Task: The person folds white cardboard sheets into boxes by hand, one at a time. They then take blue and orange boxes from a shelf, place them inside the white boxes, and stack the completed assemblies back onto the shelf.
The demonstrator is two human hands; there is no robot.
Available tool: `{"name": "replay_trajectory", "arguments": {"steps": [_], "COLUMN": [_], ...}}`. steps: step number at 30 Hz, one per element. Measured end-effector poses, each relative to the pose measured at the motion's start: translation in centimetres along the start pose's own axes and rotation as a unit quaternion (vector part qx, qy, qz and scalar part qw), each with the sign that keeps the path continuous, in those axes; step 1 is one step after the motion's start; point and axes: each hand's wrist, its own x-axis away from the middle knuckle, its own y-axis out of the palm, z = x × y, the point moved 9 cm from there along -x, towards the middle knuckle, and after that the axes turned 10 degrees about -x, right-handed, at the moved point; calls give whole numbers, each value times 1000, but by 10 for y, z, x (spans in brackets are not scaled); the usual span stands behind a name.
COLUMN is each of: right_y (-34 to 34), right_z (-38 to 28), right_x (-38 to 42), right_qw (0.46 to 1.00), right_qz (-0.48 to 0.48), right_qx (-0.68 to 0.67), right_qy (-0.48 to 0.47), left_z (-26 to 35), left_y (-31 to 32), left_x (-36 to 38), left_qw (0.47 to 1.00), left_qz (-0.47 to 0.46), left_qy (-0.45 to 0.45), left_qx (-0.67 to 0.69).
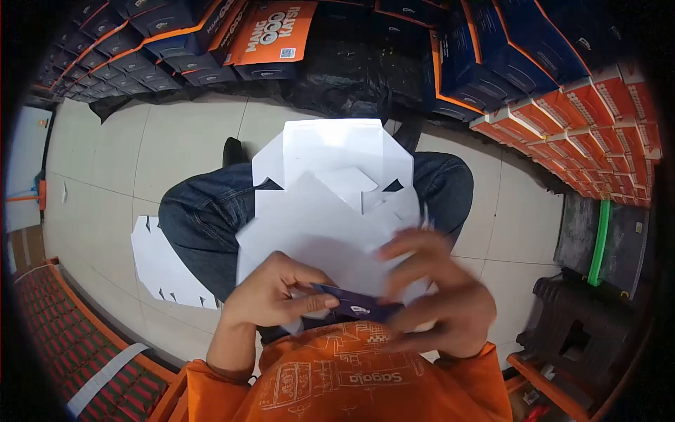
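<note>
My left hand [276,294] is closed on the left end of a dark blue cardboard box piece [355,305], the thumb lying over its face. A small white logo shows on the blue side. My right hand [439,295] is smeared by motion at the right end of that piece, its fingers curved around there. White cardboard box blanks [299,214] lie stacked across my lap just beyond both hands, with cut notches and flaps at their edges. The upper blank [334,133] reaches out past my knees.
Another white blank [162,264] lies on the tiled floor [98,151] at left. Dark blue and orange boxes [271,35] are piled ahead, and orange-white boxes [583,126] at right. A dark plastic stool [573,341] and a woven-topped bench [77,337] flank me.
</note>
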Motion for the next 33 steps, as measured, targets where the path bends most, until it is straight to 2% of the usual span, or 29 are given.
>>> {"name": "replay_trajectory", "arguments": {"steps": [1, 2, 3, 5, 6, 7, 8, 9, 10, 11, 12, 13, 14, 15, 16, 17, 19, 21, 22, 23, 25, 26, 28, 30, 31, 33], "right_y": [27, 29, 26, 0, 3, 25, 46, 49, 44, 38, 38, 30, 26, 34, 48, 59, 57, 39, 39, 37, 56, 58, 55, 50, 50, 38], "right_z": [-2, 4, 4, 5, 4, 10, 16, 16, 13, 9, 9, -6, -21, -16, -12, -9, -4, -4, -7, -10, -8, -9, 7, 22, 26, 51], "right_x": [-2, -2, -1, -1, -1, 2, 6, 2, -7, -12, -10, -9, -5, -1, 8, 14, 14, 7, 1, 0, -2, -5, -8, -12, -11, -2], "right_qw": [990, 975, 974, 974, 974, 973, 963, 964, 969, 972, 972, 975, 968, 967, 955, 941, 941, 950, 949, 949, 916, 913, 932, 977, 977, 995], "right_qz": [-124, -97, -95, 18, 15, -79, -171, -171, -123, -74, -77, -22, 35, 34, 36, 40, 41, 114, 57, 57, -59, -68, -68, -54, -55, 34], "right_qx": [67, 185, 187, 211, 209, 188, 166, 164, 180, 196, 196, 219, 238, 237, 272, 307, 303, 281, 304, 304, 389, 394, 349, 205, 207, 56], "right_qy": [30, 78, 80, 85, 83, 105, 127, 125, 115, 104, 101, 14, -76, -84, -112, -136, -145, -70, -59, -62, -78, -82, -69, -10, -8, 75], "left_z": [-2, -4, -3, 17, 26, 24, 24, 25, 34, 43, 45, 47, 48, 40, 35, 37, 28, 29, 33, 38, 32, 24, 5, -5, -3, -1], "left_y": [-2, -3, -2, -5, -3, -5, -1, 4, 5, 3, -1, 3, -11, -28, -36, -34, -31, -28, -28, -28, -29, -25, -20, -18, -18, -20], "left_x": [-1, -1, -2, 1, 1, 2, 3, 5, 7, 7, 7, 7, 13, 24, 29, 30, 31, 33, 32, 31, 32, 30, 25, 17, 14, 5], "left_qw": [998, 999, 999, 997, 995, 995, 987, 975, 976, 974, 966, 965, 986, 957, 948, 948, 878, 888, 901, 913, 914, 923, 932, 937, 938, 946], "left_qz": [-7, -20, -23, 4, 6, 10, -9, -30, -30, -6, 21, 28, 146, 256, 298, 299, 343, 327, 327, 327, 348, 338, 325, 310, 303, 284], "left_qy": [-26, -23, -21, 73, 93, 91, 117, 143, 140, 83, 27, 27, 36, 47, 72, 70, 72, 59, 64, 68, 78, 45, 9, 58, 85, 89], "left_qx": [51, -15, -15, -25, -44, -45, -105, -165, -164, -211, -257, -258, -66, 127, 90, 86, 326, 319, 278, 235, 196, 178, 162, 150, 144, 125]}}
